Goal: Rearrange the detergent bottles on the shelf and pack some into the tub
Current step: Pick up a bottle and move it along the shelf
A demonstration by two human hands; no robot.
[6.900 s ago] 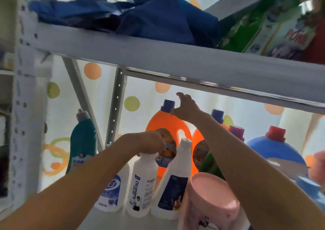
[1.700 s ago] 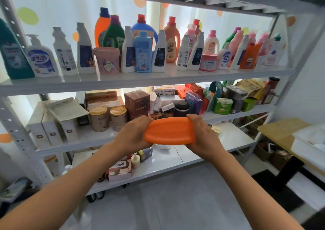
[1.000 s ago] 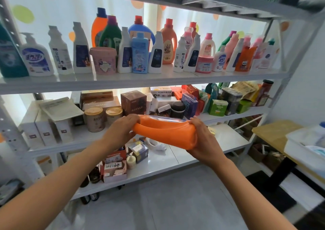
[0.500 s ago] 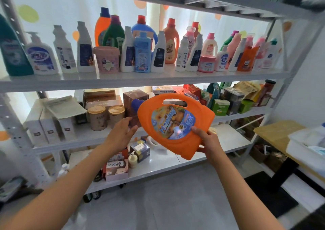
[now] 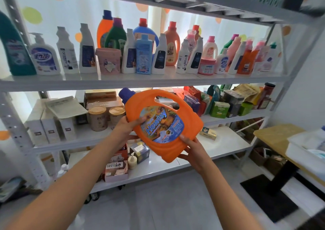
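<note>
Together, our left hand (image 5: 125,126) and right hand (image 5: 190,148) gripped a tilted orange detergent bottle (image 5: 162,124), fingers curled round its edges, held in the air below the bottle-lined shelf (image 5: 140,82)

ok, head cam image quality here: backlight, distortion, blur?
Head view: strong backlight behind the top shelf washes out the wall, though the bottles there stay readable; wide-angle bends the shelf uprights at the edges; the orange jug held by the left hand and right hand is sharp, label legible; frame corners look soft.
</note>
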